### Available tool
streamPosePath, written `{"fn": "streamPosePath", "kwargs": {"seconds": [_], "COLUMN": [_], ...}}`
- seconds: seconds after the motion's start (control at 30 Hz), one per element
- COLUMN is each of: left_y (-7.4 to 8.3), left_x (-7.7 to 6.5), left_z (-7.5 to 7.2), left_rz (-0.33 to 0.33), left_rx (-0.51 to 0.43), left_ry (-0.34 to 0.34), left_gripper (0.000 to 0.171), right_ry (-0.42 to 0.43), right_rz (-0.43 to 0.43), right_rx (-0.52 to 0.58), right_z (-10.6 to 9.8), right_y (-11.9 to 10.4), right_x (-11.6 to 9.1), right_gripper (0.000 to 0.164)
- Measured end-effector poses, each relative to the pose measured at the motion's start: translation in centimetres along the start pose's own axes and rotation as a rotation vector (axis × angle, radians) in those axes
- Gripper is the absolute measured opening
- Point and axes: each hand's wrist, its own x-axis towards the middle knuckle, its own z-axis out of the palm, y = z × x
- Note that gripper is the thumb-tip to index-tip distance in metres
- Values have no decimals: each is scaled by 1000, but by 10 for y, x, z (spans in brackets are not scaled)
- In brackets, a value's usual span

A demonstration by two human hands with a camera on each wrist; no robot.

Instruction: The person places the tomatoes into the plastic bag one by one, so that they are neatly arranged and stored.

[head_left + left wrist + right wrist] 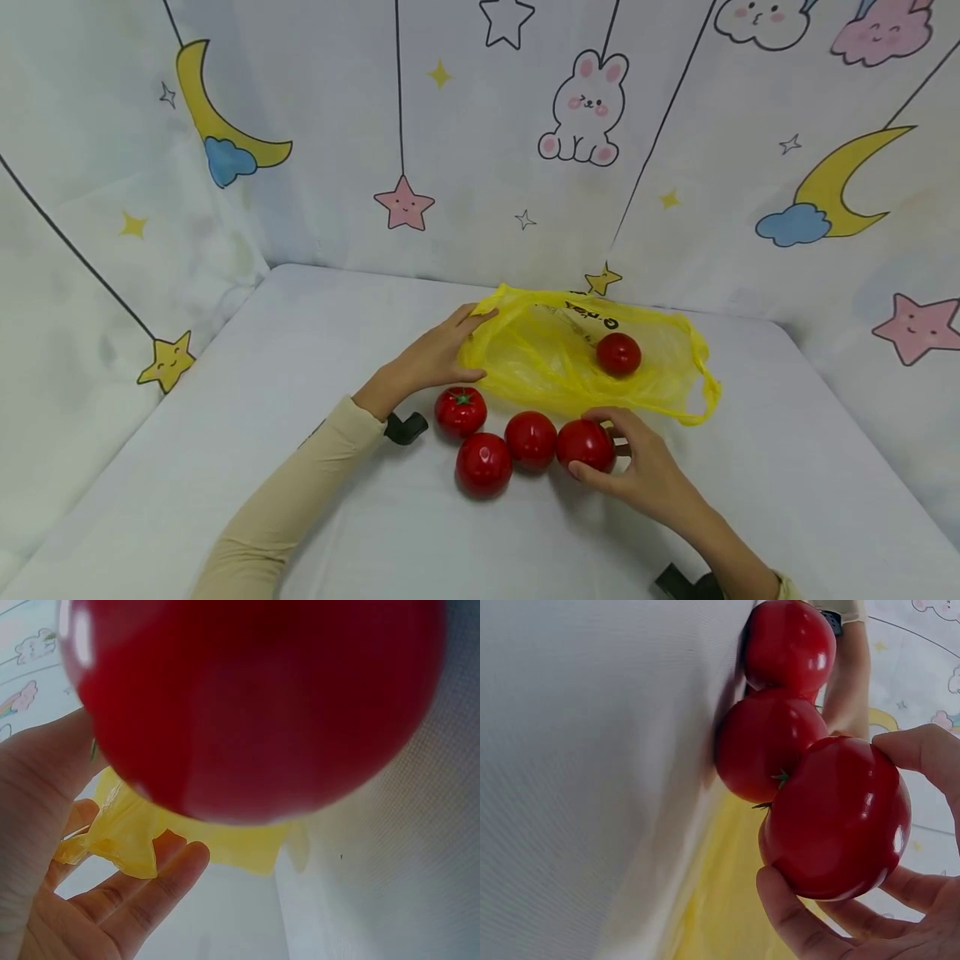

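Note:
My right hand [637, 467] grips a red tomato [585, 445] between thumb and fingertips. The right wrist view shows this tomato [836, 817] close up, overlapping the ones behind it. At the left end of a yellow plastic bag [525, 367], my left hand [442, 350] holds the bag's edge with the thumb spread apart from the fingers. Inside the bag lies one tomato [618, 355]. In front of the bag are a tomato with a green stem top [461, 412] and two more tomatoes [484, 466]. One tomato [255, 705] hides much of the left wrist view.
A white cloth-covered table [360, 317] holds everything. Behind it hangs a white backdrop [315, 100] printed with moons, stars and a rabbit. The bag's handle loop [705, 392] lies spread at the right. Dark wrist devices [406, 428] sit at both wrists.

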Motion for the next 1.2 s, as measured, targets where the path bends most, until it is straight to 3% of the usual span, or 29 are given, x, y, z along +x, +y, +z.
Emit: {"fn": "streamPosePath", "kwargs": {"seconds": [0.73, 1.2], "left_y": [1, 0], "left_x": [1, 1], "left_z": [3, 3], "left_rz": [-6, 2], "left_rx": [-17, -8], "left_ry": [-14, -19], "left_gripper": [84, 84], "right_ry": [176, 244], "right_rz": [-53, -48], "right_rx": [41, 67], "right_z": [-12, -8], "right_y": [-6, 6], "right_x": [22, 45], "right_gripper": [57, 56]}}
